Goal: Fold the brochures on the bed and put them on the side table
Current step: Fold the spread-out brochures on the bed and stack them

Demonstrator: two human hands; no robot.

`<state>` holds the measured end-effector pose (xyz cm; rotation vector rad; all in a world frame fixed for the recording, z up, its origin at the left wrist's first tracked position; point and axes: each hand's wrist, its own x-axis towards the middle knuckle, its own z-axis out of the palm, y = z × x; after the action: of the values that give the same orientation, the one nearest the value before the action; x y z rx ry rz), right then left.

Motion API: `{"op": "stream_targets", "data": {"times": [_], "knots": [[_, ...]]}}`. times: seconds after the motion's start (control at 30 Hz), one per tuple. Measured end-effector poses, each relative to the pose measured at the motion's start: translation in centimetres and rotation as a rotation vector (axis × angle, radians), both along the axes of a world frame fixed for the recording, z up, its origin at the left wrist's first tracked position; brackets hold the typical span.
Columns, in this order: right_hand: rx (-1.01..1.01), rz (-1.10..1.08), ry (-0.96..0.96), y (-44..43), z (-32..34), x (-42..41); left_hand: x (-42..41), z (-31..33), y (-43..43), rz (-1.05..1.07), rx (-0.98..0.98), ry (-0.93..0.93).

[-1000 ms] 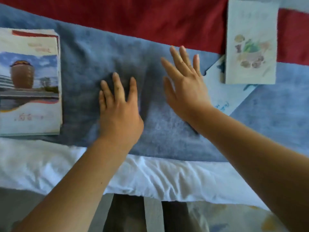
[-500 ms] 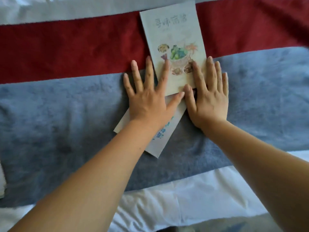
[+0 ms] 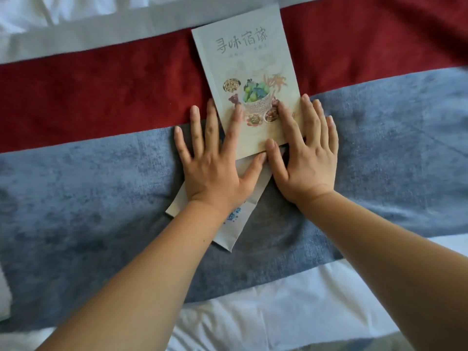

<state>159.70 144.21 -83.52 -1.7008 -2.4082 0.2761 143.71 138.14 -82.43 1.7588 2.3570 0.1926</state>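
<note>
A pale grey brochure [image 3: 249,69] with a food drawing and large characters on its cover lies on the bed across the red and blue bands. Under it, skewed to the lower left, lies a white brochure [image 3: 231,231] with blue print. My left hand [image 3: 215,163] lies flat with spread fingers over the white brochure, its fingertips on the left edge of the grey one. My right hand [image 3: 304,158] rests flat on the grey brochure's lower right corner, thumb at its bottom edge. Both thumbs almost meet.
The bed runner has a red band [image 3: 101,92] and a blue band [image 3: 76,198]. White bedding [image 3: 291,307] runs along the near edge, and more white sheet [image 3: 63,11] lies at the far left.
My view swung right, away from the stacked brochure at the left. Both hands moved from the bare blue runner onto the two overlapping brochures and now lie flat on them.
</note>
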Motion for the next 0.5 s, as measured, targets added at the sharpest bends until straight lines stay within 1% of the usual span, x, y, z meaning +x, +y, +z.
{"op": "stream_targets", "data": {"times": [0.07, 0.17, 0.2, 0.27, 0.37, 0.43, 0.5], "knots": [[-0.04, -0.063, 0.093, 0.4, 0.8, -0.6, -0.3, 0.3, -0.3, -0.022, -0.026, -0.02], [-0.098, -0.224, 0.298, 1.5, 2.0, -2.5, -0.6, 0.8, -0.7, -0.033, -0.103, -0.088], [-0.119, -0.254, 0.319, 1.8, 2.3, -3.2, -0.7, 1.0, -0.7, -0.044, -0.122, -0.095], [-0.151, -0.259, 0.27, 1.9, 2.8, -4.4, -0.9, 1.4, -0.9, -0.079, -0.142, -0.092], [-0.211, -0.166, 0.151, 1.6, 3.1, -4.7, -2.0, 2.1, -1.3, -0.141, -0.154, -0.144], [-0.239, -0.106, 0.092, 1.4, 3.2, -4.3, -3.9, 2.6, -1.7, -0.218, -0.152, -0.198], [-0.26, -0.076, 0.089, 1.1, 3.1, -3.9, -6.5, 3.2, -2.2, -0.337, -0.174, -0.2]]}}
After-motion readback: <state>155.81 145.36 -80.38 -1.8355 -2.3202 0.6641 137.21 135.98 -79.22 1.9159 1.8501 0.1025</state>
